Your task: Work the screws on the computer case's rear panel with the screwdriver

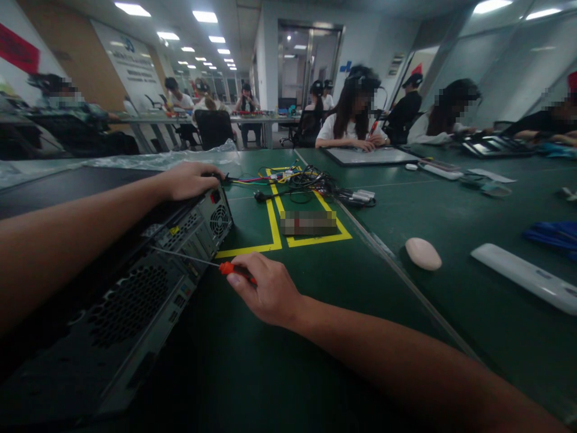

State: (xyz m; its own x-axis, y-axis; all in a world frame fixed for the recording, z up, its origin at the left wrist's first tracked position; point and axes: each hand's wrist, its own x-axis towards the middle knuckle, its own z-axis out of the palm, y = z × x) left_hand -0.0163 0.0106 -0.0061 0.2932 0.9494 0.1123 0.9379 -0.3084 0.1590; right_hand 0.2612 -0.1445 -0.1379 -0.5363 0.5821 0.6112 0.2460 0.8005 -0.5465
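A black desktop computer case (pixel 130 288) lies at the left with its metal back panel, vents and ports turned towards the right. My left hand (pixel 192 180) rests on its top at the far rear corner, fingers bent over the edge. In my right hand (pixel 270 285) is a screwdriver (pixel 232 270) with a red and black handle, its fingers closed round the handle. The long thin shaft points left, and its tip reaches the back panel near the upper edge. Whether the tip sits in a screw is too small to tell.
Beyond the case lies a tangle of cables (pixel 311 180) on the green table, near yellow tape lines (pixel 274 225). To the right are a pale rounded object (pixel 422 253) and a long white device (pixel 523 273). Several people sit at work across the table and further back.
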